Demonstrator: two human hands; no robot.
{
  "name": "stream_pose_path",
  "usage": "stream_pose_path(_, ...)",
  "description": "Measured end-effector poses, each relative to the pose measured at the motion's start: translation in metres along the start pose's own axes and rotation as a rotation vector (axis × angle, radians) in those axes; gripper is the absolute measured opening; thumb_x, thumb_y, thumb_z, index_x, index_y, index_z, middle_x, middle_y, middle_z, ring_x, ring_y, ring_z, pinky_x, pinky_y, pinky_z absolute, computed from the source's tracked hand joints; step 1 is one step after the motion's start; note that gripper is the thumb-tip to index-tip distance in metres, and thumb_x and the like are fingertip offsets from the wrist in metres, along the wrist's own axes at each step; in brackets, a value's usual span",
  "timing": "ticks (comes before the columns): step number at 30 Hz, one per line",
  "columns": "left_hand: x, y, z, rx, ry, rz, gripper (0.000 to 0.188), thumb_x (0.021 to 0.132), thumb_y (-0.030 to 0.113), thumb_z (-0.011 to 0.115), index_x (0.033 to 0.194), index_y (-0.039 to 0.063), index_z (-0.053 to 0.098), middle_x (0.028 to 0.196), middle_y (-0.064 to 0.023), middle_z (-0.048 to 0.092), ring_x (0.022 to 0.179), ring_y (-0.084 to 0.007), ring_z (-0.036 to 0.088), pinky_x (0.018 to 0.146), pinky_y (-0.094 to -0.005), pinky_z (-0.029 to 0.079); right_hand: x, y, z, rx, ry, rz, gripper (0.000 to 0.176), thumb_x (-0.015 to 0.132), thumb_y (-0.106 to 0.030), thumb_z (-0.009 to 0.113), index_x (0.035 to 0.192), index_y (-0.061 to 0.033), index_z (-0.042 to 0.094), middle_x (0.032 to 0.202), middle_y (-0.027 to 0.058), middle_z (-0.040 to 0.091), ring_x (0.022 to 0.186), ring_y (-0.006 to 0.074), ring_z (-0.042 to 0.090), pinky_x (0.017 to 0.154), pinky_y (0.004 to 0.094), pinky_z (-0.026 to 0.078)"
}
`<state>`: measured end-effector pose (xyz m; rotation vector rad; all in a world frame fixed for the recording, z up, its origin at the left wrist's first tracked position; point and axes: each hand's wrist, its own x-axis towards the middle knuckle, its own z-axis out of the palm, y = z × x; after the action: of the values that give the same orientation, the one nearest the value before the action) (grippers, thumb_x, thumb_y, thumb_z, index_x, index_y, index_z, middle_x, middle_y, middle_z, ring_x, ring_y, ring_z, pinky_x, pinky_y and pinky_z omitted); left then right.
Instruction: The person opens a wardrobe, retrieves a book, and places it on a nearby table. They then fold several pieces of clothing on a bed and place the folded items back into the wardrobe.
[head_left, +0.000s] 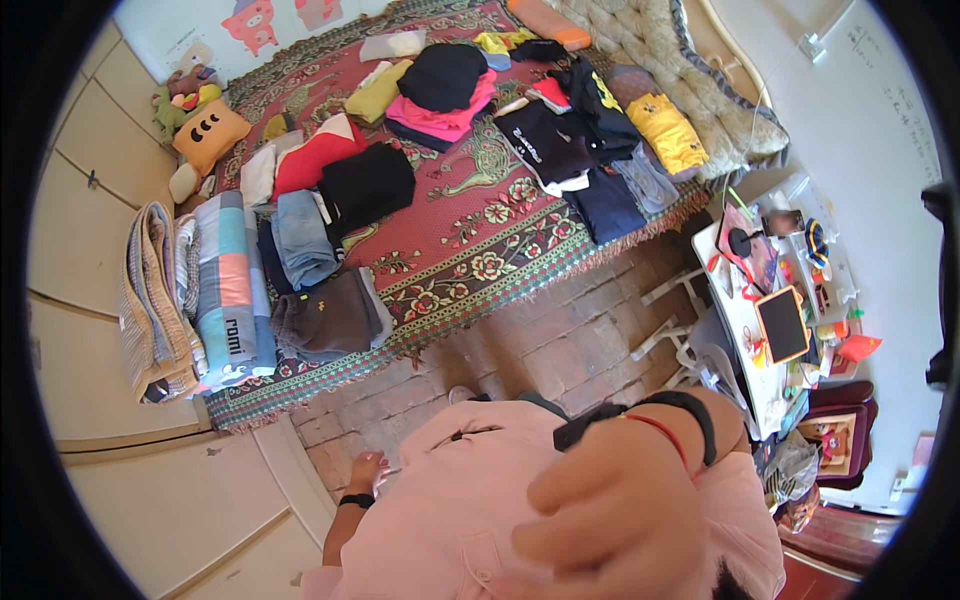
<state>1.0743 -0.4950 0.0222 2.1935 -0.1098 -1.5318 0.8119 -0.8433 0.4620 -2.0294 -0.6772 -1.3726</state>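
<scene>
My right hand (615, 502) is raised close to the camera in front of my pink shirt (442, 517). It is blurred and its fingers are curled; whether anything lies in them is hidden. Down at my side, my left hand (367, 471) is beside the shirt, and a small pale thing shows at its fingers. Before me is a bed with a red patterned cover (450, 217). Folded blue jeans (301, 238), brown trousers (330, 315) and a black garment (367, 187) lie on its left part. Dark folded shirts (544, 142) lie farther right.
Folded quilts (225, 285) stand at the bed's left end by beige cabinets (90, 225). Farther back is a stack of black and pink clothes (442, 82). To the right, a cluttered white desk (739, 322) stands with a chair (709, 349) against it. Brick floor (525, 352) runs along the bed.
</scene>
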Motion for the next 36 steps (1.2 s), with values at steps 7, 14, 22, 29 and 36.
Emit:
stream_pose_path(7, 0.025, -0.040, -0.009, 0.221, -0.106, 0.261, 0.028, 0.087, 0.028, 0.058, 0.101, 0.004, 0.056, 0.090, -0.0111, 0.064, 0.075, -0.0224, 0.064, 0.061, -0.0336, 0.049, -0.165, 0.045, 0.018, -0.152, -0.498, 1.130, 0.029, 0.078, -0.010, 0.055, 0.105, -0.0047, 0.062, 0.095, 0.0143, 0.064, 0.088, 0.0349, 0.061, 0.074, 0.0439, 0.049)
stream_pose_path(14, 0.037, -0.056, -0.009, 0.119, -0.082, 0.227, 0.027, 0.087, 0.025, 0.058, 0.097, 0.000, 0.057, 0.087, -0.0105, 0.064, 0.080, -0.0235, 0.066, 0.061, -0.0329, 0.051, -0.386, 0.017, 0.011, -0.208, -1.115, 1.846, 0.043, 0.074, -0.020, 0.062, 0.115, -0.0093, 0.063, 0.107, 0.0177, 0.066, 0.099, 0.0336, 0.063, 0.086, 0.0402, 0.049)
stream_pose_path(22, 0.008, -0.031, -0.001, 0.047, -0.093, 0.279, 0.023, 0.087, 0.023, 0.058, 0.096, 0.002, 0.056, 0.083, -0.0088, 0.063, 0.067, -0.0202, 0.062, 0.053, -0.0316, 0.049, -0.465, -0.020, 0.013, -0.259, -0.847, 2.019, 0.034, 0.075, -0.025, 0.062, 0.107, -0.0117, 0.067, 0.104, 0.0168, 0.067, 0.104, 0.0334, 0.061, 0.091, 0.0379, 0.048)
stream_pose_path(29, 0.009, -0.006, 0.013, -0.082, -0.003, 0.060, 0.026, 0.089, 0.028, 0.059, 0.099, 0.004, 0.061, 0.091, -0.0147, 0.065, 0.084, -0.0292, 0.061, 0.071, -0.0402, 0.048, -0.453, -0.015, 0.014, -0.203, -0.721, 2.108, 0.034, 0.075, -0.023, 0.062, 0.106, -0.0098, 0.067, 0.105, 0.0164, 0.067, 0.102, 0.0317, 0.062, 0.091, 0.0370, 0.048)
stream_pose_path(36, -0.005, -0.011, 0.005, 0.098, -0.044, 0.116, 0.023, 0.088, 0.027, 0.057, 0.099, 0.006, 0.056, 0.082, -0.0067, 0.062, 0.064, -0.0189, 0.061, 0.051, -0.0345, 0.045, -0.447, -0.008, 0.014, -0.255, -0.681, 2.038, 0.034, 0.076, -0.023, 0.063, 0.106, -0.0077, 0.067, 0.101, 0.0163, 0.068, 0.097, 0.0307, 0.064, 0.087, 0.0362, 0.049)
